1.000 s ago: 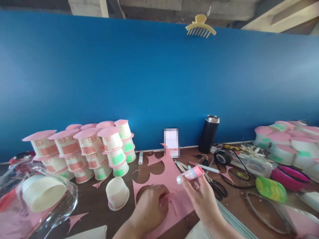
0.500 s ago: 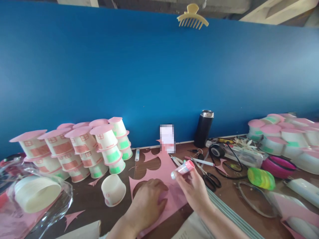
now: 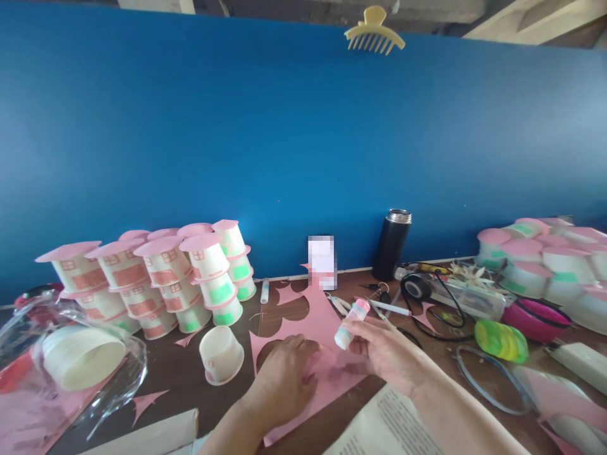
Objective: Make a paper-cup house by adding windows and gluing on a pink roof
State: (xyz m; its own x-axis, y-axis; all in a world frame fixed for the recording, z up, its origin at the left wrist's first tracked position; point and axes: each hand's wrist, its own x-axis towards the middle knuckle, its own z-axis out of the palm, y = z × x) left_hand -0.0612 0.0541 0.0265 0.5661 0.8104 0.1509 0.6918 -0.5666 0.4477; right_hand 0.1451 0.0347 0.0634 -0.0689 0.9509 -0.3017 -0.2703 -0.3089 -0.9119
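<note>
My left hand [image 3: 288, 373] lies on a pink sheet of paper [image 3: 318, 325] with round cut-outs, its fingers apart and pressing on the sheet. My right hand [image 3: 379, 347] grips a glue stick [image 3: 351, 325] with a pink cap and a pale lower end. The glue stick is tilted above the paper, with its pink end up and away from me. Left of my left hand, a white paper cup [image 3: 221, 355] sits apart on the table. My right hand and forearm cover most of the scissors behind them.
Stacked paper cups with pink paper tops [image 3: 164, 262] stand at the left, near bagged cups [image 3: 85, 357]. More cups [image 3: 524, 275] are at the far right. A black flask [image 3: 392, 246] stands by the blue partition [image 3: 279, 126]. Printed paper [image 3: 384, 423] lies in front.
My right hand has turned over, bringing the glue stick to a steeper tilt and hiding most of the scissors. My left hand stays on the pink paper. The view has shifted slightly.
</note>
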